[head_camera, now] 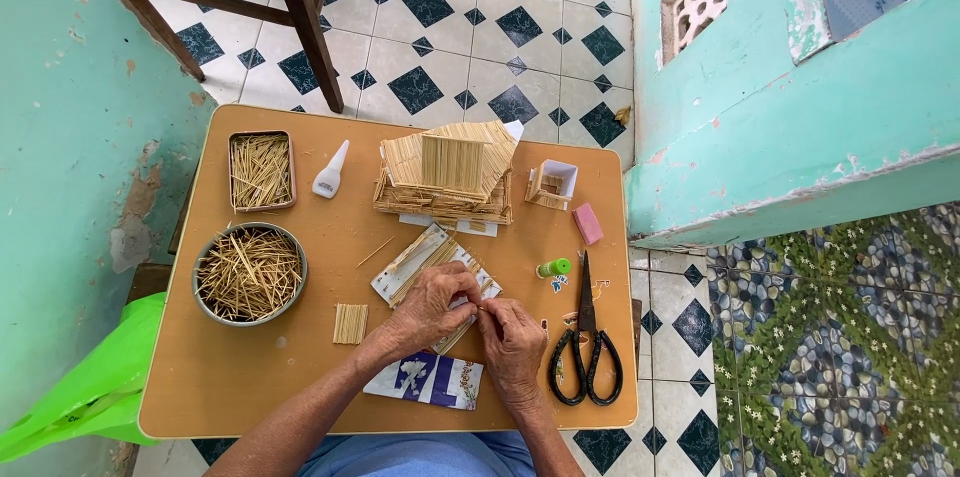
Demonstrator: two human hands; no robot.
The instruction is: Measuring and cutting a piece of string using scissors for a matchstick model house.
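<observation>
**A:** While your hands meet over the panel (420, 262), tell me where things stand.

**B:** The panel lies flat on the surface (250, 377), near the middle, just this side of the stick house (448, 172). Your left hand (428, 307) covers its near right corner, fingers clenched on the edge. Your right hand (512, 337) touches the left, fingertips pinched tight together. What they pinch is too small to tell, though it may be a single stick.

**A:** So which step is this?

**B:** My guess is that you're fitting a piece to the panel's near edge. Rows of sticks already cover part of it, and white card shows along the sides.

**A:** And what does the next move ask of me?

**B:** A steady left hand, so the panel doesn't slide, and a fine, light pinch from the right to line the piece up with its neighbours. If you need glue, the bottle (331, 170) lies far left beside the tin (262, 171). That's well apart from you, so one hand must let go.

**A:** More sticks?

**B:** The bowl (249, 274) on the left is full, a cut bundle (350, 323) lies near your left wrist, and a loose stick (376, 252) lies left of the panel. The scissors (585, 342) rest just right of your right hand, blades pointing away from you.
</observation>
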